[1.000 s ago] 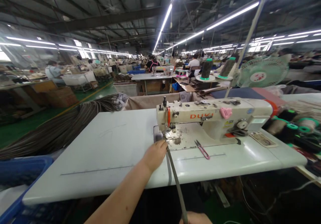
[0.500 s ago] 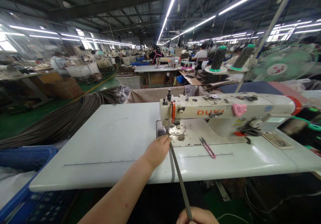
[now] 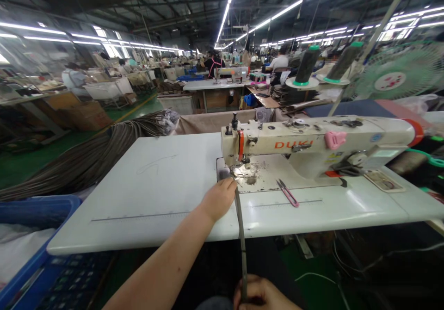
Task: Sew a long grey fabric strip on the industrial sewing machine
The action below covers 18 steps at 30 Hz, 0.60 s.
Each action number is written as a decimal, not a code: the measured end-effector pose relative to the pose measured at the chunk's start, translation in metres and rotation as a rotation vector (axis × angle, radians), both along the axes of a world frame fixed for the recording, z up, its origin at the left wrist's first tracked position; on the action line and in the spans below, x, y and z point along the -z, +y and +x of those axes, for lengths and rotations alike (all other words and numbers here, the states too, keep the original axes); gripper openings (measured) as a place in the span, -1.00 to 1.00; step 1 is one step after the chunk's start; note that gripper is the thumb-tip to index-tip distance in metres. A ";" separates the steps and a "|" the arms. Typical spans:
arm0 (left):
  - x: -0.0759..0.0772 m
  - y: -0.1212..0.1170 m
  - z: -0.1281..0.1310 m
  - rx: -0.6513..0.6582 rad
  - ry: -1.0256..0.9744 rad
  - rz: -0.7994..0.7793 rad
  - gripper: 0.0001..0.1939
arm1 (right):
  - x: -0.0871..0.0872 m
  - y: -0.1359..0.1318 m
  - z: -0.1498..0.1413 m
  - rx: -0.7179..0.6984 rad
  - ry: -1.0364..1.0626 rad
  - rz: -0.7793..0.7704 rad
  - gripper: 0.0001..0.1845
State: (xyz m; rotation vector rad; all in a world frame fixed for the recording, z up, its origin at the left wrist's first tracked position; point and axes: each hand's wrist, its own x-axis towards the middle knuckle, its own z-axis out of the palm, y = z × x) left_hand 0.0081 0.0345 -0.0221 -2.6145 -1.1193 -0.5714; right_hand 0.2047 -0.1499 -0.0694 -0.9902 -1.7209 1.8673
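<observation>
1. While the left hand is resting on the counter near its front edge, its fingers are lying pressed together against the upper end of a narrow grey strap, just in front of the needle area of the sewing machine.
2. From that hand the strap is running straight back over the front edge of the counter and hanging taut down to the right hand.
3. That right hand is sitting below the counter edge at the bottom of the view, its fingers closing in a pinch around the lower end of the strap.
4. So the strap is stretching between the two hands, the left one touching its far end, the right one gripping its near end.
5. Pink-handled thread snips are lying on the machine bed to the right of the left hand, apart from it.
6. A long bundle of dark straps is trailing off beyond the counter's left edge.
</observation>
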 end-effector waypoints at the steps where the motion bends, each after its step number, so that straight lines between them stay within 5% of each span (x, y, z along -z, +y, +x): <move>1: -0.001 0.000 0.000 -0.008 -0.008 -0.019 -0.77 | 0.002 -0.003 -0.002 0.006 -0.039 0.008 -0.69; 6: 0.001 -0.001 -0.001 -0.017 -0.048 -0.069 -0.78 | -0.028 -0.010 -0.004 0.181 0.016 -0.012 -0.64; 11: 0.003 -0.001 -0.001 -0.019 -0.065 -0.062 -0.78 | -0.074 -0.012 0.005 0.327 0.579 -0.377 -0.58; 13: 0.002 -0.001 -0.001 -0.018 -0.055 -0.061 -0.77 | -0.081 -0.012 0.009 0.347 0.598 -0.337 -0.55; 18: -0.002 -0.002 -0.001 -0.021 -0.019 -0.073 -0.78 | -0.079 -0.010 0.016 0.269 0.271 -0.047 -0.54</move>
